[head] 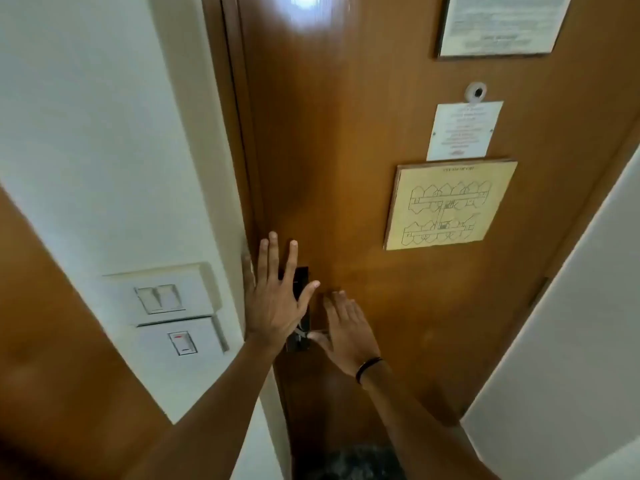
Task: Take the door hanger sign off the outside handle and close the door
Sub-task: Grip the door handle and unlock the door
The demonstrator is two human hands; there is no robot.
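The brown door (363, 168) is sitting against its frame, with no gap showing. The left hand (273, 303) is lying flat and open on the door, fingers spread, over the dark lock plate (300, 282). The right hand (349, 330) is open too, palm on the door just beside the lock plate, its thumb touching the metal handle (304, 336). The door hanger sign is not showing anywhere. 2 white switch plates (169, 317) are sitting on the wall to the left.
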